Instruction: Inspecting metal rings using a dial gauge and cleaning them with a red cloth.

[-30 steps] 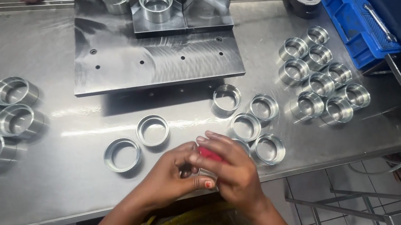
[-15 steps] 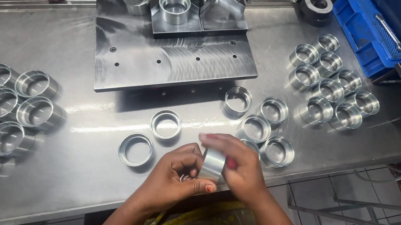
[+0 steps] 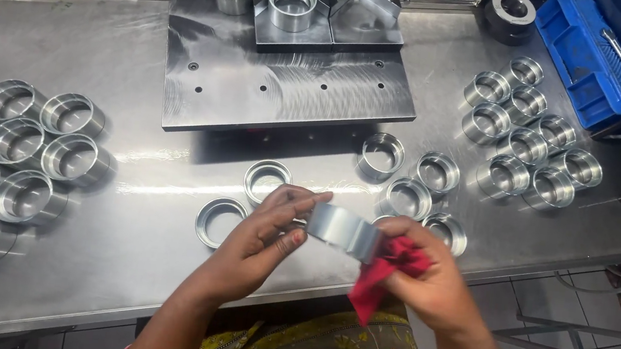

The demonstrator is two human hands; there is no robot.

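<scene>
Metal ring (image 3: 343,231) between left hand (image 3: 265,232), right hand (image 3: 423,277)

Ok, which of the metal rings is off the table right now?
The ring held between the left hand and right hand, beside the red cloth. All the others sit on the steel table.

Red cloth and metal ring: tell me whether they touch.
Touching. The head view shows the red cloth in the right hand pressed against the metal ring's end.

Counted: nine metal rings (image 3: 18,141) grouped at left, eight rings (image 3: 520,144) grouped at right, six loose rings (image 3: 381,153) mid-table, one ring (image 3: 343,229) held, one red cloth (image 3: 385,273), one blue crate (image 3: 585,54)
</scene>
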